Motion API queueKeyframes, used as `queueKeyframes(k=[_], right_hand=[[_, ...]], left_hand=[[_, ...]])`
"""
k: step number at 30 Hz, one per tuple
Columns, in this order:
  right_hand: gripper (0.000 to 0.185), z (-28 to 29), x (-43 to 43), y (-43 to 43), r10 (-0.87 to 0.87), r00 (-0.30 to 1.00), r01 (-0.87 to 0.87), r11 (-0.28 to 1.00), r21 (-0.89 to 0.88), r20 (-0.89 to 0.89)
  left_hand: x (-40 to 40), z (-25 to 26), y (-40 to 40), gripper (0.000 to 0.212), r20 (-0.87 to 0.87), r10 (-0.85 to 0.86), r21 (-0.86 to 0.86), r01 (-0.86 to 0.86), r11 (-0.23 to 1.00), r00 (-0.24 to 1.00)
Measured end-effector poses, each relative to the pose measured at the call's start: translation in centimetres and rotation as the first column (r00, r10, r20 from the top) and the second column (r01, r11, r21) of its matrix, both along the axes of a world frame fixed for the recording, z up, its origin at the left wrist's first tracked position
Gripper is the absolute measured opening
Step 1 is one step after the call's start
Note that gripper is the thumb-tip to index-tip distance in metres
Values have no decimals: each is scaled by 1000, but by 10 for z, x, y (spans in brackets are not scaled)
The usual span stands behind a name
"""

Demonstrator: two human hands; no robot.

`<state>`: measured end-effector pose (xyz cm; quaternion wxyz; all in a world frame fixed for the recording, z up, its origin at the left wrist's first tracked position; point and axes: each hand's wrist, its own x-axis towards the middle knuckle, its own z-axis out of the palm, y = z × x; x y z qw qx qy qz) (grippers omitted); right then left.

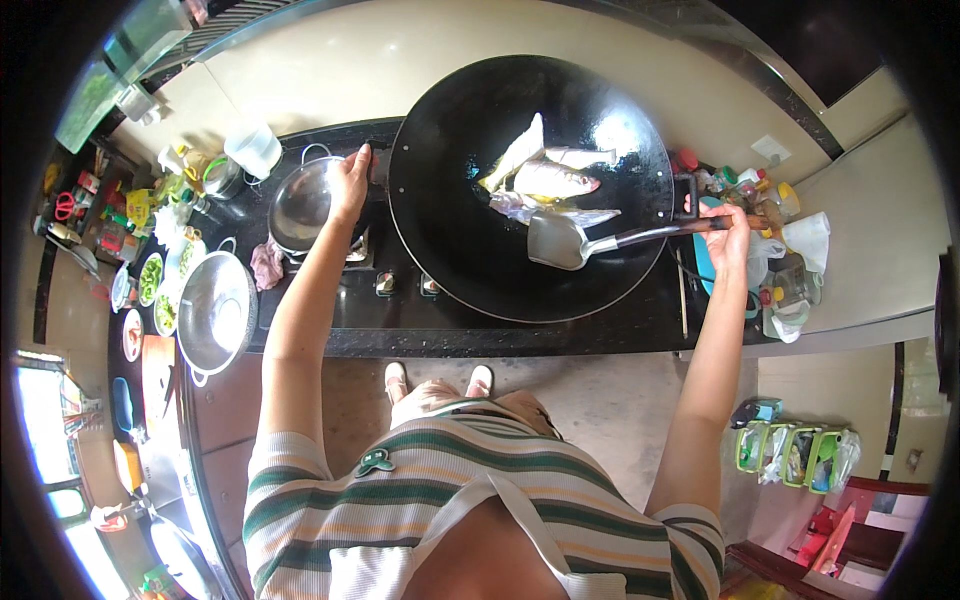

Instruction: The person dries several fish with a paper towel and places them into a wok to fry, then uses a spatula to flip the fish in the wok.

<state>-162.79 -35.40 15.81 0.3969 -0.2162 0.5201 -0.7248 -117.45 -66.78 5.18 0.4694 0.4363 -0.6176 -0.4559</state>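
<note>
Several whole fish (553, 180) lie in a heap in a large black wok (465, 255). My right hand (726, 234) grips the wooden handle of a metal spatula (559, 240), whose blade rests over the wok just below the fish; some of those fingers are at the wok's right handle (688, 196). My left hand (351, 180) is closed around the wok's left handle, which the fingers mostly hide. Behind that hand, a smaller metal pan (300, 206) sits on the left burner.
A metal colander (217, 311), plates of chopped greens (151, 279) and a pink cloth (267, 264) lie to the left. Jars and bottles (787, 289) crowd the counter's right end. Stove knobs (385, 283) line the front. Green baskets (799, 457) stand at the lower right.
</note>
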Motion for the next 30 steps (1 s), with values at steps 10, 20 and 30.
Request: queueKeyframes(k=[10, 20, 30], right_hand=[[30, -12, -7, 6, 19, 1000, -18, 998, -65, 11], [25, -93, 35, 15, 46, 884, 23, 990, -142, 466], [25, -118, 63, 5, 34, 811, 29, 995, -98, 584]], left_hand=[[-6, 33, 0, 38, -70, -49, -70, 44, 997, 996], [-9, 148, -28, 43, 389, -38, -101, 84, 991, 920], [-4, 172, -23, 36, 395, -52, -33, 71, 997, 917]])
